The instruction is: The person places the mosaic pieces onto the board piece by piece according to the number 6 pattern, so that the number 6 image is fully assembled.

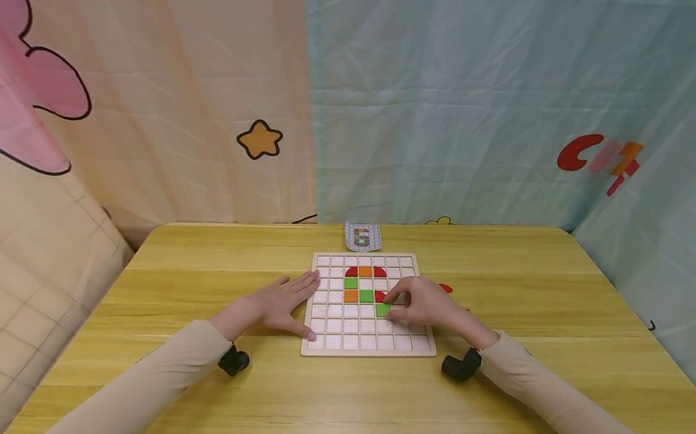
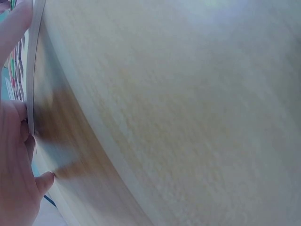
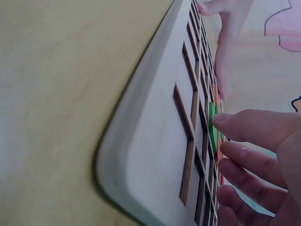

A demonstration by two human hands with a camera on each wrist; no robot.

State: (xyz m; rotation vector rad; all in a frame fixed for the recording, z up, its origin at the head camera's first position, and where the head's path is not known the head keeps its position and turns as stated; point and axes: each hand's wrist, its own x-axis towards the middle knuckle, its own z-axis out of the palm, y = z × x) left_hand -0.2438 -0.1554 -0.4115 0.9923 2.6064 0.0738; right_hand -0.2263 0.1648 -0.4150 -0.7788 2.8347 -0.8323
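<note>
A wooden grid board [image 1: 351,351] with white squares lies on the table, with several red, orange and green tiles in its cells. My left hand [image 1: 281,304] rests along the board's left edge, fingers spread and thumb near the lower left corner. My right hand [image 1: 422,301] is over the board's right half, thumb and forefinger at a green square tile [image 1: 383,309]. In the right wrist view the thumb touches the green tile [image 3: 212,127], the other fingers curled beside it. Directly above that tile sits a red rounded tile [image 1: 380,296], partly beside the forefinger.
A small card [image 1: 362,236] printed with a coloured grid pattern lies behind the board. Red pieces [image 1: 446,288] lie on the wooden table [image 1: 490,259] right of the board, partly hidden by the right hand. Printed curtains [image 1: 437,96] hang behind the table.
</note>
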